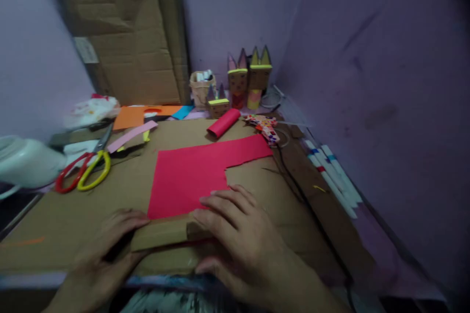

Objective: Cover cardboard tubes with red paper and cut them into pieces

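Observation:
A cardboard tube lies on its side at the near edge of a red paper sheet. My left hand rests against the tube's left end, fingers curled round it. My right hand lies over the tube's right part, fingers spread and pressing on the tube and the sheet's near edge. The red sheet has a piece cut out of its lower right corner. It lies flat on a brown cardboard work surface.
Red and yellow scissors lie at the left. A rolled red tube, a patterned glue gun, cat-eared cardboard figures, white markers and orange paper lie farther back. Flattened boxes lean on the wall.

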`<action>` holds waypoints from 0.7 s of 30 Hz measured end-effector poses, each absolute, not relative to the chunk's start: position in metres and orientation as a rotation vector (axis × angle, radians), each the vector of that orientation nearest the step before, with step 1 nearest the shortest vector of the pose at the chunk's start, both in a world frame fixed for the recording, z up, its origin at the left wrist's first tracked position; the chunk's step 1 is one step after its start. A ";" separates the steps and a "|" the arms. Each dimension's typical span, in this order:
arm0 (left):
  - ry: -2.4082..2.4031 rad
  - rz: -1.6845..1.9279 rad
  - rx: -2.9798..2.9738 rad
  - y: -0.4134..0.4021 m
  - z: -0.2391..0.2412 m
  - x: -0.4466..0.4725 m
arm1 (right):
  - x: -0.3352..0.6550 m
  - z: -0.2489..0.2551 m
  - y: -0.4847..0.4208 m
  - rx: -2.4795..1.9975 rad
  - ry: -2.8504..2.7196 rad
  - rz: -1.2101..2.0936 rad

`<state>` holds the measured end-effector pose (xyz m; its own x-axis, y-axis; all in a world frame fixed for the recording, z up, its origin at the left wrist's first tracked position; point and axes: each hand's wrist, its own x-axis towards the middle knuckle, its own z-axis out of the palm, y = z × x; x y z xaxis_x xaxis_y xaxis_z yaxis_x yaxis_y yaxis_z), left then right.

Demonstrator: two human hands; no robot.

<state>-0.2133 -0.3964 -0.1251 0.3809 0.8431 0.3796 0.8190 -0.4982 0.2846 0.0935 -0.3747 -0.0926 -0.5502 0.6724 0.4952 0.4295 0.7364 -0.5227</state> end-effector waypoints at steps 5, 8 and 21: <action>1.468 0.959 2.495 -0.395 -0.117 -0.192 | 0.062 -0.100 -0.371 -0.863 -2.476 0.267; 1.426 0.934 2.376 -0.397 -0.113 -0.186 | 0.057 -0.111 -0.373 -0.894 -2.510 0.146; 1.286 0.851 2.159 -0.403 -0.102 -0.202 | 0.068 -0.130 -0.368 -0.741 -2.535 -0.160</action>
